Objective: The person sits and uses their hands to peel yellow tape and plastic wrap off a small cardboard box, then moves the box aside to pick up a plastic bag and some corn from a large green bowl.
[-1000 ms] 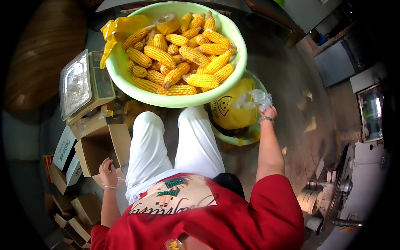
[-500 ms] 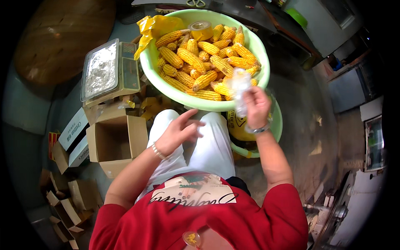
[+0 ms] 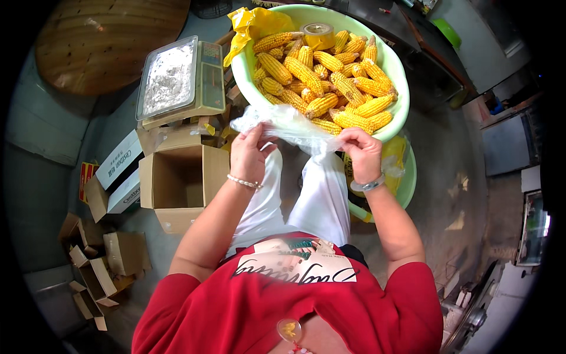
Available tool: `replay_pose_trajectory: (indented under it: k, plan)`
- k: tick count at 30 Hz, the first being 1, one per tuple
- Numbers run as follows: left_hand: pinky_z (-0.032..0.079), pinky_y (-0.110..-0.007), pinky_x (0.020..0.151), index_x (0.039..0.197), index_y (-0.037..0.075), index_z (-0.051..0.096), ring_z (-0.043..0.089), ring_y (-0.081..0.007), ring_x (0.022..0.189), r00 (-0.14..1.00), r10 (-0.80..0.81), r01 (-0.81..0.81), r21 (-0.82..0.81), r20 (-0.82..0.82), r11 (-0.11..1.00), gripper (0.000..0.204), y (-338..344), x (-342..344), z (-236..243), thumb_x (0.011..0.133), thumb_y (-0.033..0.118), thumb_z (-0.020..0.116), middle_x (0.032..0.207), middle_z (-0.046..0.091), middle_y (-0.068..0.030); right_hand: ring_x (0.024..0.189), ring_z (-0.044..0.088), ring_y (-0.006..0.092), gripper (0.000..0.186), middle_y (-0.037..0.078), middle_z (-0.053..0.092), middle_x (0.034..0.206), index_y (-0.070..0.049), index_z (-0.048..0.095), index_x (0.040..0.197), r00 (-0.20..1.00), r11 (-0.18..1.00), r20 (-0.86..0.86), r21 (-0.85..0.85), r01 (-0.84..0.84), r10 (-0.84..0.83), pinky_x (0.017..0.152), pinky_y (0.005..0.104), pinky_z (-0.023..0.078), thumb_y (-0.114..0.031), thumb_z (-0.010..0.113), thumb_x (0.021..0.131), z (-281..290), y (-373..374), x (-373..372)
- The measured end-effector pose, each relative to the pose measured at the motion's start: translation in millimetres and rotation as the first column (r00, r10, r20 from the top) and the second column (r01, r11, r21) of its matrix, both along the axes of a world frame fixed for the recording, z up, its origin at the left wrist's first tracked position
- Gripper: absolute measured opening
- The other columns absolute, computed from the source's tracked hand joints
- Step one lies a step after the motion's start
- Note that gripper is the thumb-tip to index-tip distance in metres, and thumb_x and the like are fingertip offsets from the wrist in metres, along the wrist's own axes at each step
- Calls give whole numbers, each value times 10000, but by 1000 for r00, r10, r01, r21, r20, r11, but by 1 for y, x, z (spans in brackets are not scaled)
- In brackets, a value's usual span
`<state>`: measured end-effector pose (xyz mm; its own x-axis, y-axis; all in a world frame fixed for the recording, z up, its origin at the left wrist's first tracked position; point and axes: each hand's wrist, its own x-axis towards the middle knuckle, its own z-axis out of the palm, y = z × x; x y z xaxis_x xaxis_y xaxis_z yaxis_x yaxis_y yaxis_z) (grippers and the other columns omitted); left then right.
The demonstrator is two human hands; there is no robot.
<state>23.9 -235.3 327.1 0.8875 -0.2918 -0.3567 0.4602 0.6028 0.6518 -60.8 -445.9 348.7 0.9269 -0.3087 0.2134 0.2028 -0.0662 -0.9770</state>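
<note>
1. Ahead of my knees I note a green basin (image 3: pixel 396 76) heaped with corn cobs (image 3: pixel 321 71); a roll of tape (image 3: pixel 318 34) and a yellow bag (image 3: pixel 254 23) lie at its far rim. A weighing scale (image 3: pixel 177 79) sits to its left, an open cardboard box (image 3: pixel 177 177) below that, and smaller boxes (image 3: pixel 94 268) further left.
2. Room is tight: the basin's near rim sits just behind both hands, and the box flap lies just beside the left forearm. Bare floor opens to the right.
3. A clear plastic bag (image 3: pixel 289 125) is stretched between the hands over my lap. My left hand (image 3: pixel 250 154) pinches its left edge, fingers closed on the film; my right hand (image 3: pixel 361 154) grips its right end likewise.
</note>
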Motion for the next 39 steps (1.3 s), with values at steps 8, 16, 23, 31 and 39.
replay_pose_trajectory:
  k: [8, 16, 23, 31, 39]
  plan:
    - [499, -235, 521, 921, 25, 568, 594, -125, 630, 994, 80, -86, 85, 74, 993, 114, -4, -1, -5, 812, 54, 563, 821, 626, -60, 910, 562, 264, 187, 129, 583, 989, -10, 612, 859, 951, 774, 282, -570, 274, -129, 778, 312, 453, 69, 567, 696, 37, 13, 5]
    - [457, -221, 452, 859, 40, 560, 547, -107, 513, 998, 28, -37, 168, 57, 985, 131, -20, -11, -5, 790, 120, 639, 717, 592, -36, 866, 554, 295, 142, 124, 588, 881, -40, 614, 843, 983, 507, 179, -851, 135, 37, 761, 355, 451, -35, 594, 702, -10, 38, 32]
    - [358, -212, 346, 956, 26, 514, 424, -78, 401, 990, 98, -124, 313, 98, 942, 169, 18, 0, -29, 840, 132, 576, 584, 468, 1, 697, 581, 289, 189, 134, 604, 788, -33, 611, 883, 983, 665, -48, -730, -155, 177, 628, 342, 467, -5, 541, 709, 5, 6, 37]
    - [429, -358, 869, 1275, 78, 361, 480, -291, 1104, 440, -427, -498, 611, 790, 616, 808, 34, -15, 9, 593, 199, 777, 1272, 413, -147, 582, 574, 267, 126, 158, 589, 687, -42, 627, 830, 938, 685, -302, -648, -332, 169, 556, 311, 446, -149, 582, 782, 25, -1, 39]
    - [471, -244, 611, 912, -35, 607, 590, -128, 647, 790, -222, -176, 558, 572, 811, 169, 27, 5, -17, 753, 0, 560, 747, 626, -80, 700, 585, 331, 137, 159, 605, 764, -85, 627, 863, 951, 503, -256, -807, -310, 176, 633, 387, 462, -119, 529, 774, 28, 7, 31]
